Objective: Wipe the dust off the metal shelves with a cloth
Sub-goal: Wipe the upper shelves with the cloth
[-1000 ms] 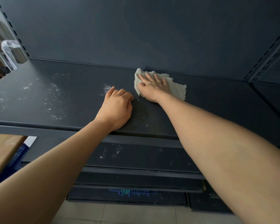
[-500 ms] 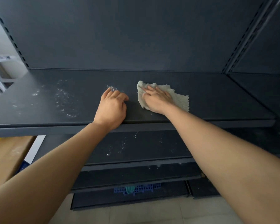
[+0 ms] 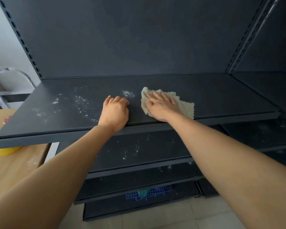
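Note:
A dark metal shelf point(image 3: 213, 96) runs across the middle of the view. White dust point(image 3: 82, 103) is scattered over its left half, and a small patch of dust point(image 3: 128, 94) lies between my hands. My right hand point(image 3: 160, 104) presses flat on a pale waffle-weave cloth point(image 3: 183, 106) near the shelf's front edge. My left hand point(image 3: 114, 113) rests on the shelf with its fingers curled under, just left of the cloth, and holds nothing.
Lower shelves point(image 3: 135, 149) carry more white dust. A wooden table point(image 3: 10, 166) with a yellow tape roll point(image 3: 3, 150) stands at the left. A blue plastic grid point(image 3: 149, 193) lies under the bottom shelf. Slotted uprights point(image 3: 244, 40) frame the bay.
My right hand has drawn the cloth from the back of the shelf toward its front edge. My view has pulled back and tilted, showing more of the shelf and the table.

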### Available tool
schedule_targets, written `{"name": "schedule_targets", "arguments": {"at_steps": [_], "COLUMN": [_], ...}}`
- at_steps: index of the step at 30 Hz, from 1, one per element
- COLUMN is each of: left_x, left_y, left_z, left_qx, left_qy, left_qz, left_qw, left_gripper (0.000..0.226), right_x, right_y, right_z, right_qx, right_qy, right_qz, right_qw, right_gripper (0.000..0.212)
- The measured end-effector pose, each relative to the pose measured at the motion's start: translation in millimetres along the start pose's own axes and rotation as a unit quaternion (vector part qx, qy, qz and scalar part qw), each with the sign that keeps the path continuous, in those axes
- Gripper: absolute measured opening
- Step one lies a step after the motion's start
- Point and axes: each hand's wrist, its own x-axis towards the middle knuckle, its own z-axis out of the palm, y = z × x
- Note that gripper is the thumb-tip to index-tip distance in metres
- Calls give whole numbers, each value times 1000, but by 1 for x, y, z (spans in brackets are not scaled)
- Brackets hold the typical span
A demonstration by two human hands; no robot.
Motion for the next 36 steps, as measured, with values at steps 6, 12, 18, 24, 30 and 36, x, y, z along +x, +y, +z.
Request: {"name": "schedule_targets", "arguments": {"at_steps": [6,12,18,24,30,36], "left_x": [1,3,3,3,3,0], "left_y": [-1,-1,0,-1,1,1], "left_z": [4,7,7,5,2,2], "left_qx": [-4,-21,-17,-30,-27,4], "left_qy": [-4,16,32,65,63,57], "left_qz": [2,-26,-46,-113,-139,-133], "left_qw": [1000,999,998,991,988,989], "left_gripper": [28,27,26,25,25,27], "right_x": [11,39,73,86,69,41], "right_y": [17,-1,-36,-63,-52,-2], "right_z": [-1,-2,1,6,4,-3], "right_qx": [-14,-12,-28,-22,-12,-7], "right_qy": [8,1,-9,-24,-23,-12], "right_qz": [67,35,-30,-97,-128,-109], "right_qw": [998,999,999,995,991,994], "right_gripper": [56,56,56,54,54,52]}}
